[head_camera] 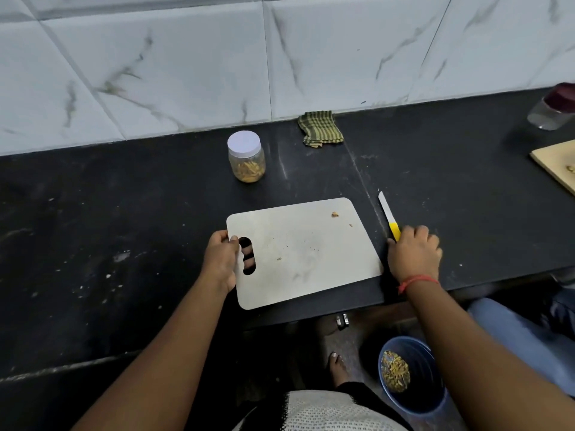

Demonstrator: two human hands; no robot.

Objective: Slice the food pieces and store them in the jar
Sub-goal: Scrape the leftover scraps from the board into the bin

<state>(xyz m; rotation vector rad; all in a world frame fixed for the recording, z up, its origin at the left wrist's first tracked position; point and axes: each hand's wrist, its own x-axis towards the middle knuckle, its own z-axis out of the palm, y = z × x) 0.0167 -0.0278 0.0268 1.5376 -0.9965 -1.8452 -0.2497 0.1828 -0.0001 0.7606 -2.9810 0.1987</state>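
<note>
Left hand (221, 259) grips the cutting board (306, 253) handle; right hand (413, 251) curls on the knife (389, 217) beside it — lift level, scraps slide.

Open tabletop (130, 213) left of the cutting board (305, 253); capped jar (246, 157) and folded cloth (320, 129) obstruct the back edge near the wall.

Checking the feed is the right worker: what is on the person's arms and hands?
Both forearms are bare, no sleeves or gloves in view. The right hand has a thin red thread band around its wrist. The left hand and its wrist carry nothing visible.
</note>
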